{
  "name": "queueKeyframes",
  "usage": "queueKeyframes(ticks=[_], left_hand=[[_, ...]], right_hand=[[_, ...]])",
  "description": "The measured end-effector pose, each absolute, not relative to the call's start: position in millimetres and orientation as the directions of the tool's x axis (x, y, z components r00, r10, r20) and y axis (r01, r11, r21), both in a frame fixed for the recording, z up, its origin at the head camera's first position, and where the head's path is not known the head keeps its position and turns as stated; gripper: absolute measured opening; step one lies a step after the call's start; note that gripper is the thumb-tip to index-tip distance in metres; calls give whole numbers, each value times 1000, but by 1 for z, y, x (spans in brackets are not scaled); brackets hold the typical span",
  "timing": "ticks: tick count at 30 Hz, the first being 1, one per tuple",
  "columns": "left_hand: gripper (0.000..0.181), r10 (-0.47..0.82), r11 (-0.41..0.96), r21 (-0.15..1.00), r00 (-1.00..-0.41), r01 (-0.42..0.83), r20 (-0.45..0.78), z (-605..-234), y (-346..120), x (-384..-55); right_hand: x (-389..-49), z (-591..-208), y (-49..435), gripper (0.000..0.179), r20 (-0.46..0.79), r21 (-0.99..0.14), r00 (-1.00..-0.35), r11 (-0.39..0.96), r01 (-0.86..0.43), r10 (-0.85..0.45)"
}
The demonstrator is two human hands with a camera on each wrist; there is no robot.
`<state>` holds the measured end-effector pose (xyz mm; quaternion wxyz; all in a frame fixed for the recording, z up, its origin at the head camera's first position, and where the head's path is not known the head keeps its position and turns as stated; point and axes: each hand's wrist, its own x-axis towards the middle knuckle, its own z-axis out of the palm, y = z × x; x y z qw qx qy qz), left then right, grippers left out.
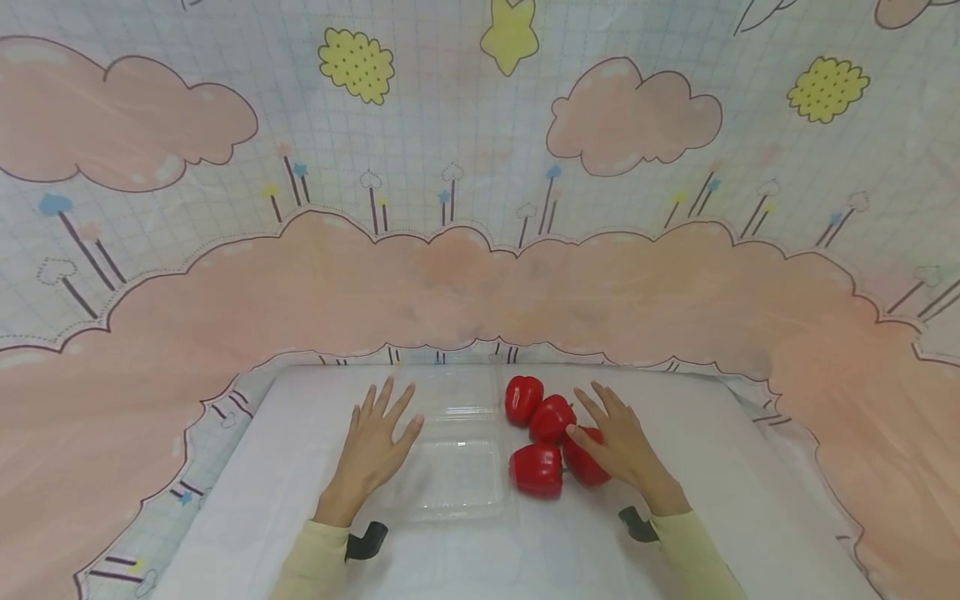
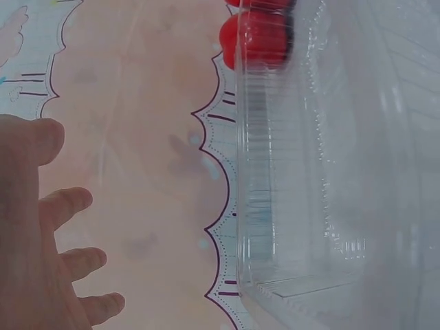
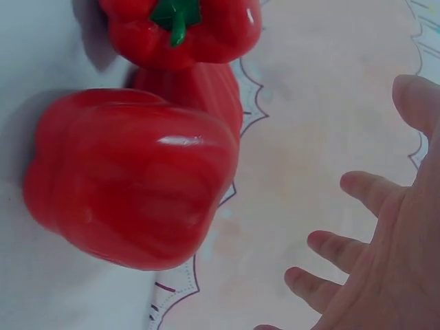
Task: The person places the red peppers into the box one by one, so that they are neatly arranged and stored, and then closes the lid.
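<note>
Several red bell peppers (image 1: 536, 469) lie grouped on the white table, just right of a clear plastic container (image 1: 454, 475). My left hand (image 1: 377, 443) is spread at the container's left side, holding nothing. Fingers apart, my right hand (image 1: 624, 442) hovers over the right side of the group and partly hides one pepper (image 1: 584, 460). In the right wrist view a large glossy pepper (image 3: 137, 182) fills the left half, and another shows a green stem (image 3: 177, 17). The left wrist view shows the container's clear wall (image 2: 289, 172) with red peppers (image 2: 256, 40) behind it.
The white tabletop (image 1: 750, 500) runs out to both sides. A cloth printed with clouds and stars (image 1: 480, 283) hangs behind the table and drapes around its edges. Black straps (image 1: 366, 542) sit at both wrists, below yellow sleeves (image 1: 311, 558).
</note>
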<state>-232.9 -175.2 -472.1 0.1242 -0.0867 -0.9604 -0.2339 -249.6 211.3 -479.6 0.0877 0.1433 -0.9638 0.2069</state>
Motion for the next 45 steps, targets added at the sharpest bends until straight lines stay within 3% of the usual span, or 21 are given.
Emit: queueKeyframes(ticks=[36, 45], left_hand=[[55, 44, 865, 468, -958, 178, 283, -493, -188, -220], [58, 43, 859, 490, -973, 151, 225, -496, -191, -217]], right_hand=[[-243, -499, 223, 72, 196, -415, -956, 865, -283, -218], [-242, -503, 226, 73, 137, -425, -970, 873, -241, -201]])
